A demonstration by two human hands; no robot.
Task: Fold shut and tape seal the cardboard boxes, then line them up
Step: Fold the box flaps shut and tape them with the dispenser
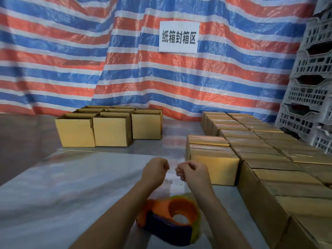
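Note:
My left hand [156, 169] and my right hand [193, 171] are held close together above the white table sheet [71, 186], fingers curled and pinched. A faint clear tape strip [173, 182] appears to hang between them. Under my forearms an orange and blue tape dispenser [172, 223] with a clear roll lies on the sheet. Several open-topped cardboard boxes [111, 131] stand at the back left. Rows of closed cardboard boxes [260, 146] run along the right, and the nearest closed box [215, 168] sits just right of my right hand.
A red, white and blue striped tarp [71, 60] hangs behind, with a white paper sign [178, 37] on it. Stacked grey plastic crates [312, 78] stand at the far right. Grey floor [27, 137] shows left of the open boxes.

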